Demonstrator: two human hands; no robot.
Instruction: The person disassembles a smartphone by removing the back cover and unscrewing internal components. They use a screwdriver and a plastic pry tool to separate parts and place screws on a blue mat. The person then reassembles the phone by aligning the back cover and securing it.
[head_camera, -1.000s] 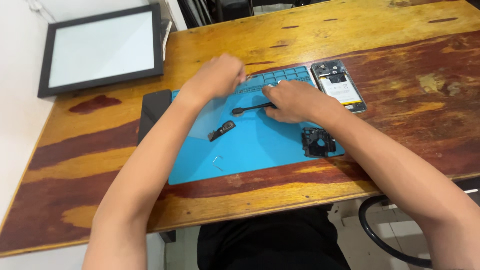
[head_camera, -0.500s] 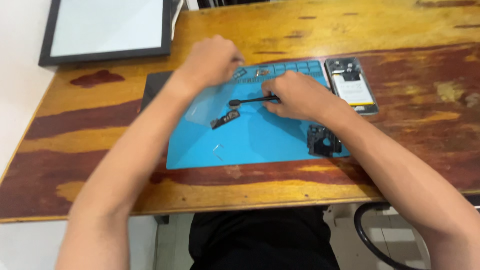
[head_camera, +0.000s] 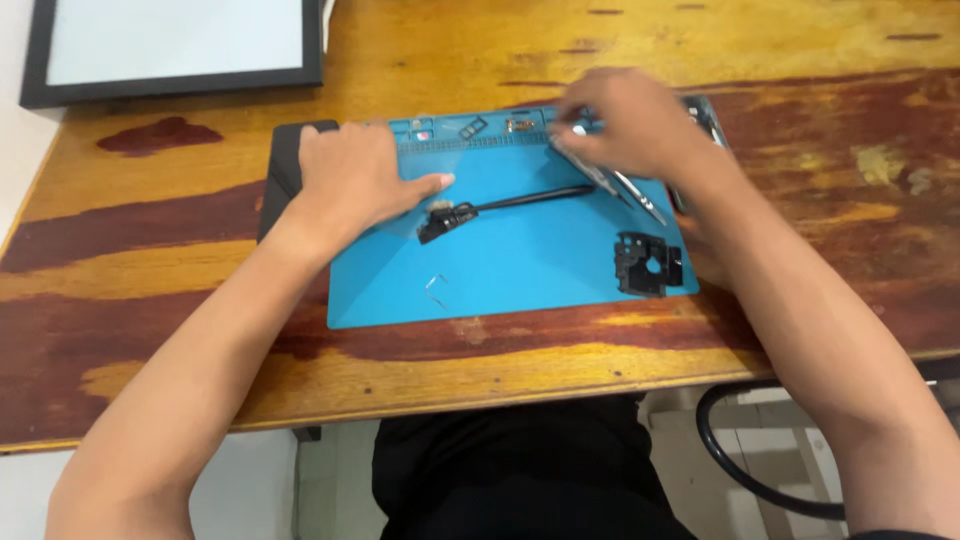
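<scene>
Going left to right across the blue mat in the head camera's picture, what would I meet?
Left hand → small black part at the end of a thin black tool → right hand holding metal tweezers → black frame piece, all on the blue mat.

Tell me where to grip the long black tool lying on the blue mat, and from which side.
Probably grip the black tool on its thin shaft, mid-length, pinching from above. It lies flat on the blue mat, the left hand crowds its bulky left head, and its right end runs under the right hand.
</scene>
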